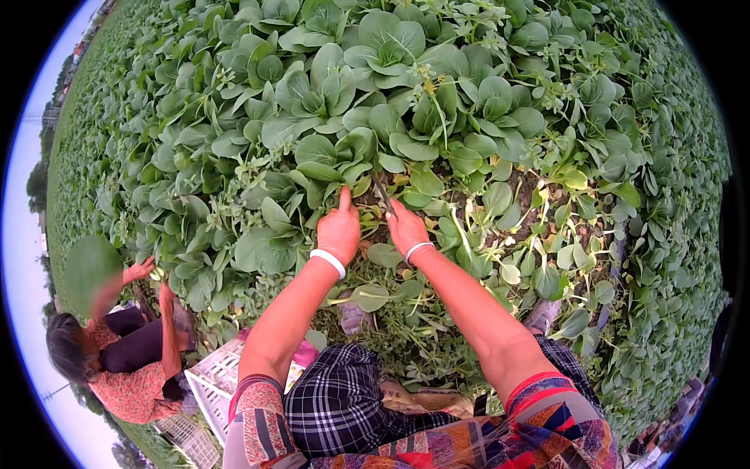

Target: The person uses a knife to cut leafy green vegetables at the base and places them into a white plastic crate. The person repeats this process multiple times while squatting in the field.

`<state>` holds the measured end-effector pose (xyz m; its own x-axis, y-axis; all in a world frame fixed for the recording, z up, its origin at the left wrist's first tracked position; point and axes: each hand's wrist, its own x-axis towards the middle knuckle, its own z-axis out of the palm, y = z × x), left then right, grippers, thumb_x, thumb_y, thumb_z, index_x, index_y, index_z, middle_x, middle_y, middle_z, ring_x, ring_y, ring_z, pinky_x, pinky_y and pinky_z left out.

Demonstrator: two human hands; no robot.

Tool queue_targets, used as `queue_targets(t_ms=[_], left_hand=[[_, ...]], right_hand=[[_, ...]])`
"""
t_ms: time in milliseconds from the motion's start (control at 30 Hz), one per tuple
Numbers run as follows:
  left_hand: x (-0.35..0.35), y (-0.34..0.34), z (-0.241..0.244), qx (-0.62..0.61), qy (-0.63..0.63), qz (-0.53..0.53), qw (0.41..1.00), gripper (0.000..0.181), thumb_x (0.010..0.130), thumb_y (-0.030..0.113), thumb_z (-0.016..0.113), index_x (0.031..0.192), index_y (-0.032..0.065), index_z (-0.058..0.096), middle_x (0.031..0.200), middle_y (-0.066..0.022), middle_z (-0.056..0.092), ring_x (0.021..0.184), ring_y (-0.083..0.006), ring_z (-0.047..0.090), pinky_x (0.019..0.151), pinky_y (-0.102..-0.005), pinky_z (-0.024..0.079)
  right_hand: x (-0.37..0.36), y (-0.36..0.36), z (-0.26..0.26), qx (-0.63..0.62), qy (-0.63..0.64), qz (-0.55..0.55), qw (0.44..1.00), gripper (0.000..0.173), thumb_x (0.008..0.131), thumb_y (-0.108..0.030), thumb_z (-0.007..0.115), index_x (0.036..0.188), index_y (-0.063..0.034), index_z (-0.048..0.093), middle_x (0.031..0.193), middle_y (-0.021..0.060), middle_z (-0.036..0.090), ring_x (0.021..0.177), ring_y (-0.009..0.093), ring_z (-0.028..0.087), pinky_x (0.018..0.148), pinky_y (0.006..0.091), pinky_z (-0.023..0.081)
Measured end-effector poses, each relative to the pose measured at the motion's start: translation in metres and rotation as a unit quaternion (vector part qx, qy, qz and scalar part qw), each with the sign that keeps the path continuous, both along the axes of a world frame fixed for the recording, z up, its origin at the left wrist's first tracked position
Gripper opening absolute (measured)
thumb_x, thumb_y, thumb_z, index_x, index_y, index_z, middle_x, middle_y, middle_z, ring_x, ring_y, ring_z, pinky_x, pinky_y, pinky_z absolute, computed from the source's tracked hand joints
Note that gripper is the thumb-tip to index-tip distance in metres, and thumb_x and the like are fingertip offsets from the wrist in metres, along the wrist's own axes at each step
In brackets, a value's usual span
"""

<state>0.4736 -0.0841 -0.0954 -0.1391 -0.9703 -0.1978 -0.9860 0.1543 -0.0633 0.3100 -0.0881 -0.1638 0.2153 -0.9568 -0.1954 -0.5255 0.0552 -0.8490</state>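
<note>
My right hand [407, 231] is closed around a narrow knife [382, 190], its dark blade pointing away from me among the stems. Beside it, to the left, my left hand [340, 228] reaches in at the base of a leafy bok choy plant [334, 155]. The index finger stretches forward against the lower leaves and the other fingers are curled under. Whether they grip the plant is hidden. The bok choy stands upright among others, with yellowed leaves and soil around its foot.
Loose leaves [469, 255] litter the soil to the right. A white plastic crate [202, 375] stands at lower left, with another crate [190, 439] behind it. Farther left, a co-worker [132, 381] crouches with both hands at the plants. My shoe [354, 316] is below my hands.
</note>
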Motion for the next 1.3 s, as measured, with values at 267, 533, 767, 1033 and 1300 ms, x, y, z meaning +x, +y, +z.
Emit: queue_targets(t_ms=[267, 533, 767, 1033, 1300], left_hand=[[-0.002, -0.066, -0.008, 0.008, 0.022, 0.04, 0.999, 0.013, 0.08, 0.009, 0.054, 0.081, 0.0048, 0.066, 0.086, -0.0151, 0.067, 0.079, -0.0311, 0.067, 0.068, -0.0397, 0.055], [0.037, -0.053, -0.018, -0.007, 0.027, 0.035, 0.999, 0.018, 0.082, 0.005, 0.052, 0.098, 0.0002, 0.058, 0.099, -0.0192, 0.061, 0.083, -0.034, 0.065, 0.071, -0.0409, 0.054], [0.035, -0.047, -0.017, -0.01, 0.029, 0.042, 0.999, 0.018, 0.083, 0.006, 0.051, 0.098, -0.0002, 0.058, 0.095, -0.0188, 0.063, 0.082, -0.0331, 0.065, 0.071, -0.041, 0.055], [0.037, -0.045, -0.018, 0.013, 0.03, 0.057, 0.998, 0.025, 0.081, 0.004, 0.052, 0.104, -0.0013, 0.056, 0.098, -0.0211, 0.06, 0.082, -0.0353, 0.064, 0.071, -0.0419, 0.054], [0.034, -0.034, -0.016, 0.019, 0.056, 0.108, 0.992, 0.033, 0.081, 0.004, 0.051, 0.114, 0.003, 0.058, 0.101, -0.0216, 0.06, 0.081, -0.0373, 0.064, 0.071, -0.0442, 0.054]], right_hand=[[0.008, -0.015, -0.002, 0.044, 0.023, -0.005, 0.999, 0.041, 0.093, -0.024, 0.051, 0.131, -0.01, 0.047, 0.101, 0.0275, 0.062, 0.095, 0.045, 0.058, 0.086, 0.0502, 0.045], [0.014, -0.034, -0.002, 0.082, 0.05, 0.029, 0.995, 0.041, 0.093, -0.025, 0.051, 0.132, -0.0134, 0.048, 0.105, 0.0239, 0.063, 0.096, 0.044, 0.058, 0.086, 0.0468, 0.047], [0.016, -0.05, -0.018, 0.015, 0.042, 0.067, 0.997, 0.042, 0.095, -0.026, 0.048, 0.134, -0.0118, 0.047, 0.109, 0.0233, 0.063, 0.095, 0.044, 0.059, 0.087, 0.0475, 0.047], [0.022, -0.069, -0.027, 0.102, -0.001, 0.081, 0.992, 0.041, 0.095, -0.029, 0.05, 0.131, -0.0101, 0.051, 0.119, 0.0223, 0.059, 0.107, 0.041, 0.056, 0.094, 0.0417, 0.045], [0.002, -0.048, -0.023, 0.181, -0.006, 0.121, 0.976, 0.043, 0.094, -0.033, 0.051, 0.13, -0.0085, 0.052, 0.118, 0.0224, 0.06, 0.108, 0.038, 0.057, 0.096, 0.0395, 0.044]])
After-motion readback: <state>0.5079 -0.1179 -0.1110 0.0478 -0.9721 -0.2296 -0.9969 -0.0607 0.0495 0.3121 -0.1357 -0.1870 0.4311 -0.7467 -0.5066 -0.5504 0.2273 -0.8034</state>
